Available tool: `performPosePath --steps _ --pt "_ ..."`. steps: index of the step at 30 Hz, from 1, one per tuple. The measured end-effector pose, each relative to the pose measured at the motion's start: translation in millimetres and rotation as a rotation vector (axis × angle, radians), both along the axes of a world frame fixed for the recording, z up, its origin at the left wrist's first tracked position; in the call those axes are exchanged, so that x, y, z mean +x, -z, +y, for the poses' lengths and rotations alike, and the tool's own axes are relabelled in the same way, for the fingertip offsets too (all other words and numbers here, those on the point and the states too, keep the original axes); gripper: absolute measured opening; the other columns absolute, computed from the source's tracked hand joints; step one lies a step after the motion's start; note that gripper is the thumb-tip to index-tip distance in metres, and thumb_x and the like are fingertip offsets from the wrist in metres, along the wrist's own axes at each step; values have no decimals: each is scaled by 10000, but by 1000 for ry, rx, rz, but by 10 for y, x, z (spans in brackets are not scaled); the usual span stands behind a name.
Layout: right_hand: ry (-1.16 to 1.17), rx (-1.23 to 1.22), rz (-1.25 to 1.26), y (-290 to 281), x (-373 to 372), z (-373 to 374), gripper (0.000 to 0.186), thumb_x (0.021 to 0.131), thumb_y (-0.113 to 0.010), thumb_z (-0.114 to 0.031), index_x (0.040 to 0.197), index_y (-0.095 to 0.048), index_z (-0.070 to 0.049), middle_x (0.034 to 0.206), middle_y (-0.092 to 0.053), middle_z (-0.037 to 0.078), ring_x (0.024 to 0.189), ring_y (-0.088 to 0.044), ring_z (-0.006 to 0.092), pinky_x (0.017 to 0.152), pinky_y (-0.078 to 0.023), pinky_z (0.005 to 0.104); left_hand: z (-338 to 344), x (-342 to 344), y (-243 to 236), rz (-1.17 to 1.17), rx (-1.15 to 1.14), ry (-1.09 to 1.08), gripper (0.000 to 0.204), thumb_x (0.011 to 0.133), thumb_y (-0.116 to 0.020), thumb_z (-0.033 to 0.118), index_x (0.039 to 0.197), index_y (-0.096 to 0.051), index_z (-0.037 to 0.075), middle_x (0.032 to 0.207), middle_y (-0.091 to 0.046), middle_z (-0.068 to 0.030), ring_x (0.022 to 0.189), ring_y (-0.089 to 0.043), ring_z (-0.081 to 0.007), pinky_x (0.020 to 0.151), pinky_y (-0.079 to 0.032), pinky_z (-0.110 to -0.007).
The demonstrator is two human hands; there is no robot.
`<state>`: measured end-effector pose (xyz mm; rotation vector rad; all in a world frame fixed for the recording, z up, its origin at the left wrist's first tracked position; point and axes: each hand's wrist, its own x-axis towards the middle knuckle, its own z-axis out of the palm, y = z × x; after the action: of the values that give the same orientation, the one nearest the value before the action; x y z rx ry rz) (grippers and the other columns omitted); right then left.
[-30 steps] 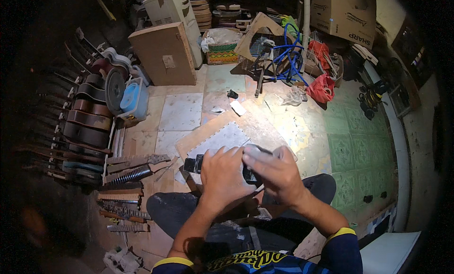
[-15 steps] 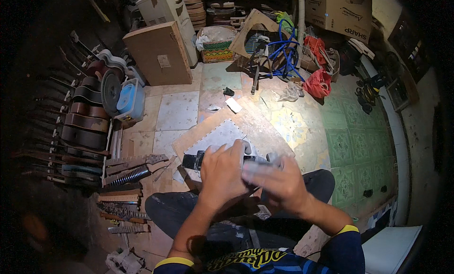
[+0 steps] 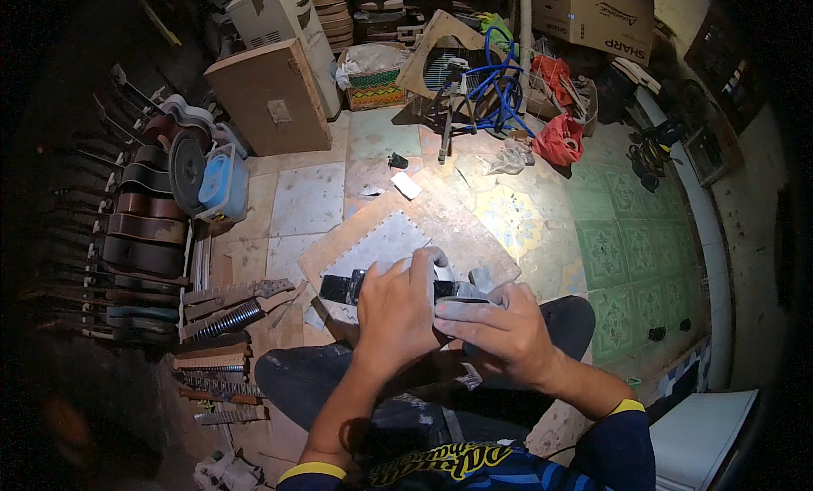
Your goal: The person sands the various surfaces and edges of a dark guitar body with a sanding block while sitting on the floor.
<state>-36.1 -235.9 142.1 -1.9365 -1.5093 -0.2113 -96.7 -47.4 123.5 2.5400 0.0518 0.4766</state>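
Note:
A long glossy black piece [image 3: 336, 288] lies crosswise above my lap; its exact kind cannot be told. My left hand [image 3: 396, 303] is wrapped over its middle, with the fingers curled round the far side. At its right end my right hand [image 3: 500, 328] is closed, pinching a thin dark grey folded sheet [image 3: 462, 301], like sandpaper, against or close beside the black piece. Grey dust coats the fingers of both hands. Beneath them is a wooden board [image 3: 466, 220] with a pale sheet [image 3: 373, 241] edged in dark dots.
Several guitar bodies [image 3: 144, 254] stand in a row at the left. Guitar necks [image 3: 229, 317] and toothed wooden strips lie beside my knee. Farther off are a blue tub [image 3: 222, 184], a blue hose [image 3: 500, 93], red bags [image 3: 559, 139] and a leaning wooden panel [image 3: 269, 101].
My right hand, smeared by motion before, now shows sharply at the right end of the black piece. My left hand keeps its hold. The whole view has shifted slightly.

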Motion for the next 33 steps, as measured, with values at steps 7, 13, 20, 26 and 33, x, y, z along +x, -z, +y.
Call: performPosePath --steps 7,13,20,26,33 --pt "3 39 20 4 -86 -7 436 704 -702 -22 1126 -729 -125 1247 -702 33 760 -594 238 689 -415 369 -5 -7 -40 8 4 30 739 526 -857 293 1161 -534 96 875 -675 -101 841 -681 -319 758 -455 -422" --pt "54 155 -40 242 -170 21 555 663 -698 -11 1209 -713 -111 1328 -663 80 773 -599 229 696 -404 378 28 -9 -40 2 -1 22 703 547 -851 294 1148 -538 106 880 -681 -109 849 -681 -323 755 -456 -421" --pt "89 154 -30 322 -199 89 515 663 -709 -35 1173 -736 -103 1277 -690 102 891 -605 221 771 -393 365 115 5 -27 12 4 -3 655 593 -839 306 1138 -535 106 901 -688 -123 882 -670 -347 777 -449 -437" --pt "193 227 8 357 -244 199 525 684 -713 -48 1198 -730 -153 1314 -678 16 779 -528 192 764 -404 351 151 27 -9 15 13 -27 650 591 -836 302 1134 -533 109 859 -668 -113 853 -660 -354 748 -427 -440" --pt "188 192 88 330 -285 219 507 680 -675 6 1176 -735 -80 1250 -701 122 799 -534 239 788 -386 377 127 18 -68 24 -13 -30 623 599 -823 286 1121 -533 109 850 -667 -109 840 -661 -346 744 -420 -442"
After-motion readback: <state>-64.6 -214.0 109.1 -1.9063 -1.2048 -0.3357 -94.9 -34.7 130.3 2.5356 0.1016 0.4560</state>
